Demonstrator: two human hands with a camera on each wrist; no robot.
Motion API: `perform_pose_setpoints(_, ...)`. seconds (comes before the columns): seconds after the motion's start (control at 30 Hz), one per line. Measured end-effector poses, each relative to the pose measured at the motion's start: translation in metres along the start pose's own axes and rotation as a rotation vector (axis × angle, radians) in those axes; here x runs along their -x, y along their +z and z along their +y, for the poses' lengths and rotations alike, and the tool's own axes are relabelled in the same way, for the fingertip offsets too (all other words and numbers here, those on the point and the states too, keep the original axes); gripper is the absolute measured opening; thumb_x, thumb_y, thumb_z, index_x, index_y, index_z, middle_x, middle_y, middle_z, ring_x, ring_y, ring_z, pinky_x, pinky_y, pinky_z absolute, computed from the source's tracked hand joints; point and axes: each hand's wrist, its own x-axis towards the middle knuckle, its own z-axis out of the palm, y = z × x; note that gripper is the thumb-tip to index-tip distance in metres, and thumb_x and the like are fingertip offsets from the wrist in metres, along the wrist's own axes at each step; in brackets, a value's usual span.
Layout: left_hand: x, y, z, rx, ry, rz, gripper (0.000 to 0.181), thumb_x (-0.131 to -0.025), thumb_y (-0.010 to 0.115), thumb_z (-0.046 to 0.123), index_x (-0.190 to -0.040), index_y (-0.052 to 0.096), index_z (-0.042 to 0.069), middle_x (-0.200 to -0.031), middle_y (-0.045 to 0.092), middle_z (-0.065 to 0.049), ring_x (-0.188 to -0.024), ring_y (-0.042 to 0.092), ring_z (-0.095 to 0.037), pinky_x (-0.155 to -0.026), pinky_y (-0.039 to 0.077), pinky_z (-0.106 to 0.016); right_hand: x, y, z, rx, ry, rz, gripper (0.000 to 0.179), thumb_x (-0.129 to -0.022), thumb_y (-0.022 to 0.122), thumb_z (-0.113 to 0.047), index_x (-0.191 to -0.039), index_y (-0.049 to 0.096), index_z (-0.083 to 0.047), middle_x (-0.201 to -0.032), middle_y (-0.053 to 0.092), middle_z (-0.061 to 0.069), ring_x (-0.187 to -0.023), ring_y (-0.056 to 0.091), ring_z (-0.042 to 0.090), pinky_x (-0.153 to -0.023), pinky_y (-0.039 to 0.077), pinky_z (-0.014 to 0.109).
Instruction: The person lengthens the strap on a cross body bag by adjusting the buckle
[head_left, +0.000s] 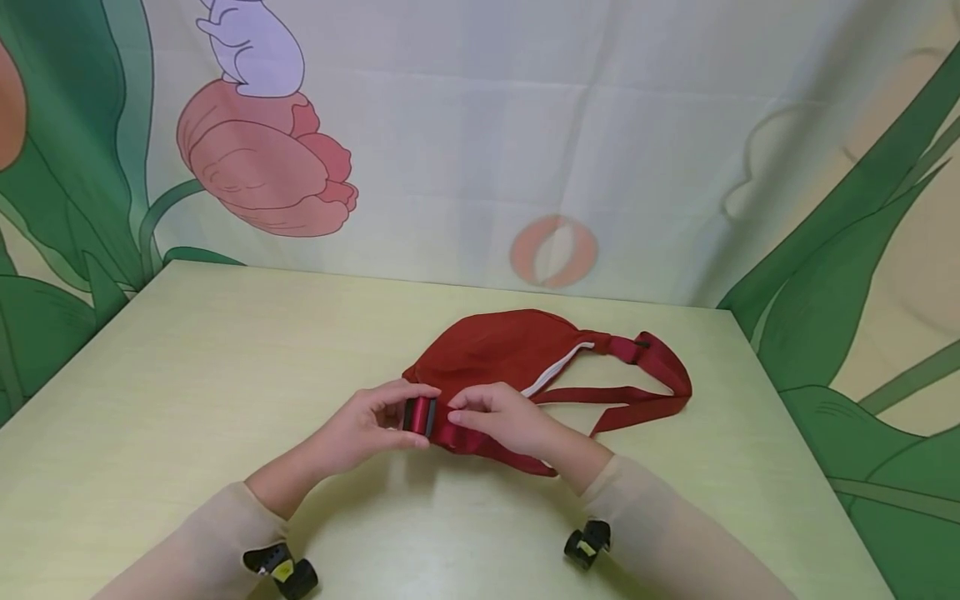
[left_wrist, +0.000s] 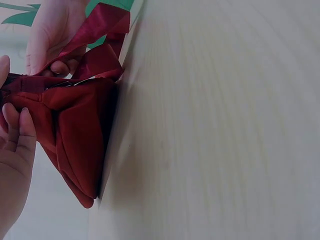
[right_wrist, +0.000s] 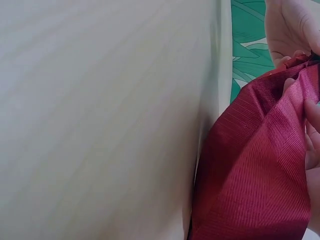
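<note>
A red waist bag (head_left: 498, 350) with a white zip (head_left: 558, 369) lies on the table. At its left end my left hand (head_left: 367, 425) holds a black strap buckle (head_left: 421, 416), thumb below and fingers above, with red webbing threaded through it. Just to the right, my right hand (head_left: 506, 417) pinches the red strap (right_wrist: 260, 165) between thumb and fingers. In the left wrist view, the bag body (left_wrist: 82, 140) stands up from the table beside the left fingers (left_wrist: 25, 132), and the buckle is mostly hidden.
The pale table (head_left: 225, 358) extends around the bag. A looped strap end (head_left: 667, 367) with a dark adjuster (head_left: 642, 343) spreads to the bag's right. Behind hangs a printed curtain (head_left: 450, 150). Small black cameras (head_left: 588, 543) sit at both wrists.
</note>
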Motion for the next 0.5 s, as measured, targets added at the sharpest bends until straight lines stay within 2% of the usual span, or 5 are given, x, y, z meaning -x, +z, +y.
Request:
perform_pose_setpoints(0.2,-0.0027,0.0010,-0.0003,0.101,-0.045,-0.036,0.053,-0.076,0.076,0.006,-0.125,0.056,0.002,-0.106,0.058,-0.013,-0.084,0.059,-0.026,-0.072,0.051,-0.029,-0.0023,0.0036,-0.0033,-0.047,-0.021,-0.001,0.015,-0.090,0.062,-0.015,-0.099,0.068,-0.004,-0.085,0.066,0.002,-0.080,0.057,0.013,-0.073,0.048,0.025)
perform_pose_setpoints(0.4,-0.0042,0.0018,-0.0019,0.111,-0.043,-0.048,0.049,-0.077,0.076,0.008,-0.122,0.058,0.005,-0.105,0.060,-0.012,-0.086,0.059,-0.027,-0.074,0.051,-0.029,-0.0040,0.0049,-0.0047,-0.098,0.000,-0.005,0.018,-0.090,0.062,-0.016,-0.101,0.068,-0.002,-0.091,0.067,0.004,-0.083,0.060,0.013,-0.076,0.049,0.025)
perform_pose_setpoints(0.5,-0.0025,0.0003,-0.0022,0.108,-0.046,-0.032,0.046,-0.078,0.075,0.007,-0.120,0.058,0.003,-0.103,0.059,-0.012,-0.084,0.059,-0.028,-0.073,0.051,-0.029,-0.0026,0.0020,-0.0026,-0.084,0.023,-0.004,0.019,-0.090,0.063,-0.017,-0.103,0.067,-0.003,-0.092,0.068,0.003,-0.084,0.062,0.013,-0.078,0.050,0.026)
